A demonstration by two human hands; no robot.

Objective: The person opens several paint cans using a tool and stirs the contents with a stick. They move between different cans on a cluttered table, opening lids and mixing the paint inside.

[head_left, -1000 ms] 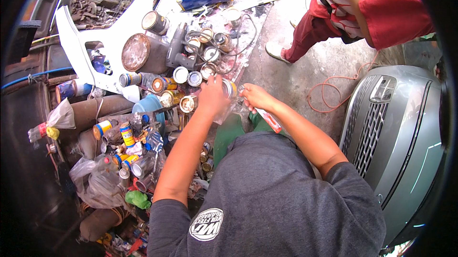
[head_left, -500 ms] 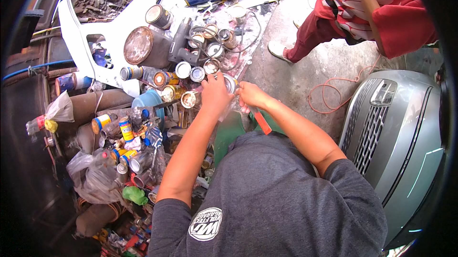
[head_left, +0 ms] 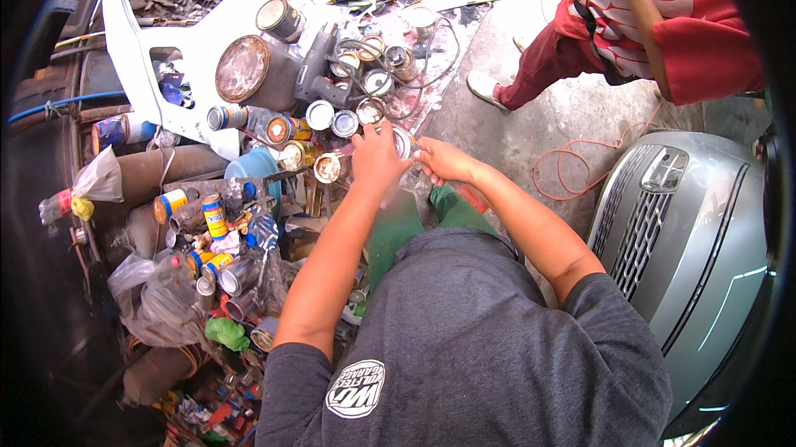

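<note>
A small round metal can [head_left: 404, 143] stands between my two hands, at the near edge of a cluster of paint cans. My left hand [head_left: 377, 158] is wrapped around the can's left side, fingers toward the far rim. My right hand [head_left: 445, 161] is closed at the can's right side, gripping a tool with a flat orange handle [head_left: 473, 197]. My right forearm partly covers that handle, and the tool's working end is hard to make out at the rim. Next to my left hand is an open can with brownish residue [head_left: 328, 167].
A grey heat gun [head_left: 316, 70] with its cord lies among the cans, beside a large rusty-lidded tin [head_left: 243, 80]. A person in red [head_left: 622, 24] stands at the far right. A silver car bumper [head_left: 680, 223] is to my right; piled cans and plastic bags [head_left: 157, 302] are to my left.
The orange handle has swung to the right and now sits partly behind my right forearm. My left hand stays on the can.
</note>
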